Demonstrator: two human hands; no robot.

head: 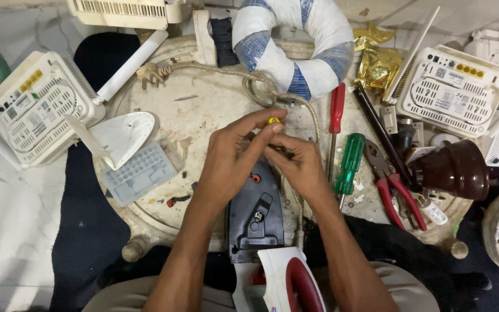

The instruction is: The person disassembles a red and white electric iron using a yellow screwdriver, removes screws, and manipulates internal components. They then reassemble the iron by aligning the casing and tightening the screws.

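While both my hands, left hand [229,153] and right hand [298,164], pinch the small yellow-tipped wire end [274,121] above the opened dark grey metal iron base [256,216] on the round counter [203,110], it could slip free if my fingertips loosen.

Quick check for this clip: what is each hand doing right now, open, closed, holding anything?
Left hand: closed, fingers pinching a small yellow piece.
Right hand: closed on something over the opened iron; what it grips cannot be told.
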